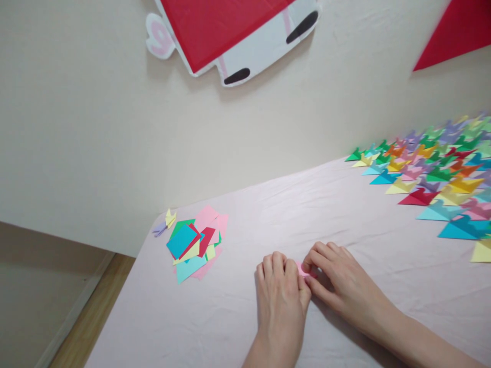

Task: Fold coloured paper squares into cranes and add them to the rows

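Note:
A small piece of pink paper (pixel 302 268) lies on the table between my two hands, mostly covered by fingers. My left hand (pixel 280 294) is closed over its left side, with the thumb pressed on the near edge. From the right, my right hand (pixel 333 276) pinches the other side of the paper between thumb and forefinger. How the paper is folded is hidden. To the left of both hands sits a loose pile of coloured paper sheets (pixel 182 240) in blue, red, green, yellow and pink.
Rows of folded paper birds (pixel 441 174) in many colours fill the right side of the pale cloth-covered table (pixel 146 317). Two small folded pieces (pixel 170 218) lie by the back left corner. Behind stands a wall (pixel 95 128) bearing a red-and-white cutout (pixel 230 30).

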### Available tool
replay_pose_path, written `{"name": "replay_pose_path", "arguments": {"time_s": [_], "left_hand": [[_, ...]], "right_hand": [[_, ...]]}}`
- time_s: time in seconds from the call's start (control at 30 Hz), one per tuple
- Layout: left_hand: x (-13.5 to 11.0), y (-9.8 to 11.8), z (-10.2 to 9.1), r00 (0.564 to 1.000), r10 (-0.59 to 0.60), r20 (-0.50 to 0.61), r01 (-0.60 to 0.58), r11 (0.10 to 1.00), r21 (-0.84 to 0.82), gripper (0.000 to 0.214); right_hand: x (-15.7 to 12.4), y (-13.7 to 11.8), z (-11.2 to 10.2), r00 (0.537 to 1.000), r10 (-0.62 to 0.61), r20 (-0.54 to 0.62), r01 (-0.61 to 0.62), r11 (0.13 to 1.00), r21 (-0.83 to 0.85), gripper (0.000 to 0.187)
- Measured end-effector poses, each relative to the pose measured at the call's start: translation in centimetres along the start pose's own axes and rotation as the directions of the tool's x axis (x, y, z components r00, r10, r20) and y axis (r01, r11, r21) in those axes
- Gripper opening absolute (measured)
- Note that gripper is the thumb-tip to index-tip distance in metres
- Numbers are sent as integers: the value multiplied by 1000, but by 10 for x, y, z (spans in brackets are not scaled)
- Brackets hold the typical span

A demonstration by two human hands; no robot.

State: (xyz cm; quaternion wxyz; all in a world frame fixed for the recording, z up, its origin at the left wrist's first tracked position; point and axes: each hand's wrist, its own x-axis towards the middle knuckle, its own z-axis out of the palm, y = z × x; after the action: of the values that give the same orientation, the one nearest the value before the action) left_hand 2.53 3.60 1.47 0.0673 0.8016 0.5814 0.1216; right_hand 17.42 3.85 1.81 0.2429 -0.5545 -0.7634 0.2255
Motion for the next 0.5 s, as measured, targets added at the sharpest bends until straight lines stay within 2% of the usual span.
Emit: {"name": "replay_pose_path", "arguments": {"time_s": [0.33, 0.5], "left_hand": [[-3, 2, -7, 998, -37, 53, 43, 992, -115, 20], [-4, 2, -9, 998, -43, 47, 51, 979, -197, 18]], "right_hand": [[1, 6, -7, 998, -43, 44, 38, 993, 116, 24], [1, 3, -4, 1000, -7, 21, 6, 996, 85, 11]]}}
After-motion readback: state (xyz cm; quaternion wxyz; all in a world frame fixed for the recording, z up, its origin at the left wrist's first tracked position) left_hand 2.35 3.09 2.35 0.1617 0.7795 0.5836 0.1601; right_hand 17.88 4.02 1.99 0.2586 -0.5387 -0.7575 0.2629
